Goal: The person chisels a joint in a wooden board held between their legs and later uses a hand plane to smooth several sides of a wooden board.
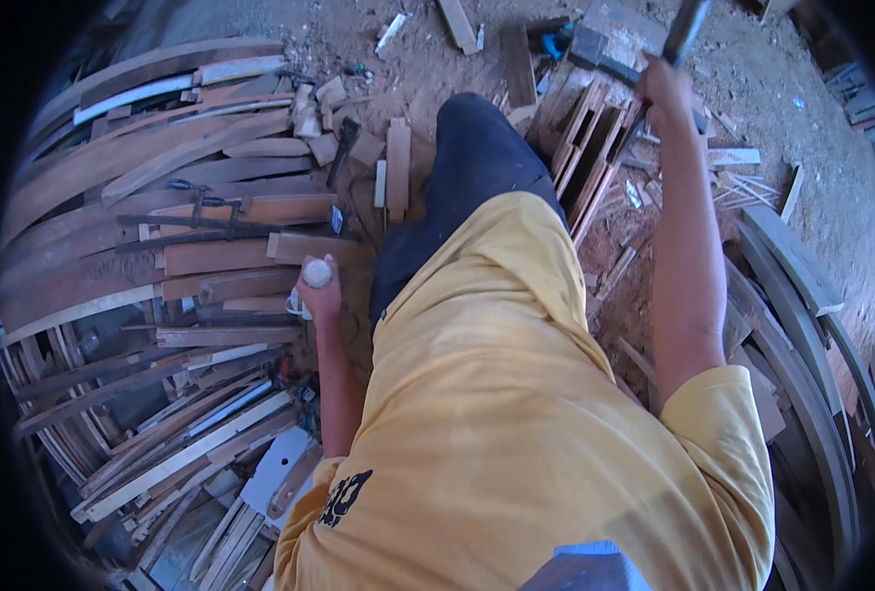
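- Head view: you lean over a dirt floor covered in timber offcuts, your yellow shirt (516, 424) filling the lower middle of the frame.
- Your left hand (317, 288) is closed around a small white round-topped object (316, 272), possibly a bottle cap or a knob; too small to tell which. It sits just left of your dark-trousered knee (467, 167).
- Your right hand (662, 91) is raised up and to the right of the knee, fist wrapped around a dark handle (684, 34) that runs out of the top of the frame. The head of the tool is not visible, so you cannot confirm what it is.
- Slatted wooden frame (590, 148) lies on the ground just right of the knee, below the raised hand.
- Curved planks (142, 187) are stacked well left of the knee, with dark metal clamps (196, 212) lying across them. More curved strips (802, 335) arc along the far right.
- Risk: a downward swing from that height passes close to the knee; a glancing hit off the slats could deflect the tool toward your leg.
- Risk: loose sticks and offcuts around the knee give poor footing; a shift of weight mid-swing could throw the aim.
- Risk: the slatted frame looks unsecured and may jump or split when struck.
- Risk: one hand being occupied leaves nothing steadying the frame.
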{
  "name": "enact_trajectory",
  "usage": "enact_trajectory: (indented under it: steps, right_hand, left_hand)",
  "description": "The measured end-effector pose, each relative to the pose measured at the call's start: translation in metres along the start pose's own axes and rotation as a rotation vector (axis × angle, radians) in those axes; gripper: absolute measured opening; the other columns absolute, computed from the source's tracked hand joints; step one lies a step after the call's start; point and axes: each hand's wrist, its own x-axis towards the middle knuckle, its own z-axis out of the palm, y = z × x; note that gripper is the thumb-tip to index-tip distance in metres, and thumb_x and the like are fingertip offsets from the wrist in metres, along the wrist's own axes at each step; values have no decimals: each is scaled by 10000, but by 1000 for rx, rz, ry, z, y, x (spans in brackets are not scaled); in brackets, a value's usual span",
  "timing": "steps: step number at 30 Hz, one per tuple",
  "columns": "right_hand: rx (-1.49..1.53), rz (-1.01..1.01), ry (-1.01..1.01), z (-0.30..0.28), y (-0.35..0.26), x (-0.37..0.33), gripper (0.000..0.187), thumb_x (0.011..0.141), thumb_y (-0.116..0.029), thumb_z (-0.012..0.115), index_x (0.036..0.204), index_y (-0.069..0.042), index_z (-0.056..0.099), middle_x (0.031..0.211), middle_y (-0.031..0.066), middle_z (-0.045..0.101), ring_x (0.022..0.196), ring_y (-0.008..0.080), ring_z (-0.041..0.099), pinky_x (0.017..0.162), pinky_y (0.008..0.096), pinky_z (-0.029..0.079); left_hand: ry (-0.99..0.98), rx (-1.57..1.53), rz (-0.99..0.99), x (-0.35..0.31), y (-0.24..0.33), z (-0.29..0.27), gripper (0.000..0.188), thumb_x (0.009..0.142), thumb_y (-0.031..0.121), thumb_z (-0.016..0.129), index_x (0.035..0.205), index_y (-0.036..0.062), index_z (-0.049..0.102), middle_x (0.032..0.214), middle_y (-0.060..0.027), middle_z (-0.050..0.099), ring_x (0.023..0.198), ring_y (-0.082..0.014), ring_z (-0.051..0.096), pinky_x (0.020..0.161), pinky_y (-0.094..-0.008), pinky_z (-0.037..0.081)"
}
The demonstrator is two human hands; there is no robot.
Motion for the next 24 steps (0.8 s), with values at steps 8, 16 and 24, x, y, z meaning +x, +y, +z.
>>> enact_trajectory:
  steps: [8,16,24]
  right_hand:
    - [-65,-246,19,4,9,-37,480,930,-399,694,886,71,607,701,178,642,623,320,652,654,430,521]
    - [-229,-296,-275,80,-19,-47,543,942,-290,731,1303,69,540,785,66,610,567,143,589,554,317,532]
    - [-364,36,-392,182,-1,-8,403,959,-312,690,1058,70,609,724,70,604,556,175,593,491,354,481]
  left_hand:
    - [-142,-19,-92,-1,-24,-3,297,965,134,725,793,55,496,728,35,465,723,-68,435,645,-272,432]
    - [-333,-67,-190,36,-1,19,299,930,298,800,863,56,636,754,15,575,734,-94,523,691,-292,483]
    - [-465,67,-211,146,11,77,572,902,506,777,1341,150,696,895,-107,743,782,-120,657,746,-334,535]
